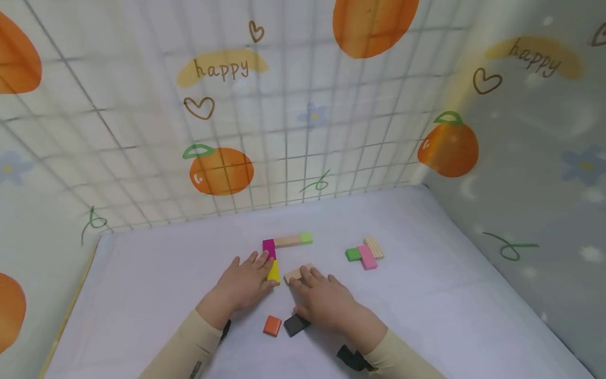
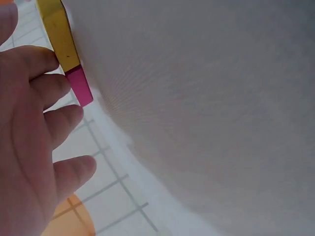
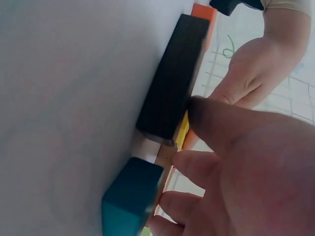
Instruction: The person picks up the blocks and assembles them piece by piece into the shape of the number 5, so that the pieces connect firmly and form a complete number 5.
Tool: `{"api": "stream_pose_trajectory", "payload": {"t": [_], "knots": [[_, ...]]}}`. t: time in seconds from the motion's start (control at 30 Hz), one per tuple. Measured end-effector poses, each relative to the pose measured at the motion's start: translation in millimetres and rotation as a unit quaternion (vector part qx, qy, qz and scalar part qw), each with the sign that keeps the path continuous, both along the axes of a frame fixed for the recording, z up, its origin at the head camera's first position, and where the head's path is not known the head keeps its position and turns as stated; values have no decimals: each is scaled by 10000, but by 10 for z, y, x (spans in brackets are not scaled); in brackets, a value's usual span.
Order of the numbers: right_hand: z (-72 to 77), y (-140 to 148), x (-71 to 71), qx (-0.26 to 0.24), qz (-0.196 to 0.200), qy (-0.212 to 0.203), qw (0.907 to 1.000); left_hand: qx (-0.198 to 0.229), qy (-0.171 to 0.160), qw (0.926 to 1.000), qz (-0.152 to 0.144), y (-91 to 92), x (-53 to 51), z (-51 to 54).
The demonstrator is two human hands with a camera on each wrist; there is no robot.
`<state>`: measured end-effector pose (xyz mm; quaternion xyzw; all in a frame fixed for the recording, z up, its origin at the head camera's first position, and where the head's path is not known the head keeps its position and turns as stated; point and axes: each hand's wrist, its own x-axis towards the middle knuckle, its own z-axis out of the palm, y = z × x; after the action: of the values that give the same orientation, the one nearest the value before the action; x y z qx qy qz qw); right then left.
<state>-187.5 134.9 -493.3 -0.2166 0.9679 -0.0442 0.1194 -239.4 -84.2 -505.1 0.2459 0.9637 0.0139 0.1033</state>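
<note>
My left hand point(image 1: 246, 284) lies with its fingers extended on the left side of a yellow block point(image 1: 274, 275) and a magenta block point(image 1: 269, 246), which stand end to end. To their right my right hand point(image 1: 326, 302) rests its fingertips on a plain wooden block point(image 1: 292, 276). Its thumb touches the edge of a black block point(image 3: 172, 78), beside an orange block point(image 1: 272, 326). A teal block point(image 3: 130, 194) appears below the black one in the right wrist view; the right hand hides it in the head view.
Behind the magenta block, a wooden block point(image 1: 288, 241) runs right to a light green block point(image 1: 306, 238). Farther right sit a green block point(image 1: 352, 255), a pink block point(image 1: 367, 258) and a ridged wooden piece point(image 1: 374, 247). Printed cloth walls point(image 1: 284, 131) border the white table surface point(image 1: 156, 273).
</note>
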Motion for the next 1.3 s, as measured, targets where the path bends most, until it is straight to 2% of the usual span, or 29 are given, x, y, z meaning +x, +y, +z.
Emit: {"api": "stream_pose_trajectory", "payload": {"t": [0.17,0.4,0.63,0.87,1.3], "knots": [[22,4,-6,-83,-92,-98,9999,42,-116,9999,87,23,0,15],[23,-5,-18,-157,-34,-88,9998,22,-213,9994,257,38,7,-24],[5,-2,-30,-192,2,-113,9998,51,53,9998,177,40,9,-21],[9,-5,-41,-203,-2,-120,9997,128,-198,9997,37,43,-14,-24],[-22,-14,-60,-191,22,-79,9998,98,-222,9997,-33,30,-20,-37]]}}
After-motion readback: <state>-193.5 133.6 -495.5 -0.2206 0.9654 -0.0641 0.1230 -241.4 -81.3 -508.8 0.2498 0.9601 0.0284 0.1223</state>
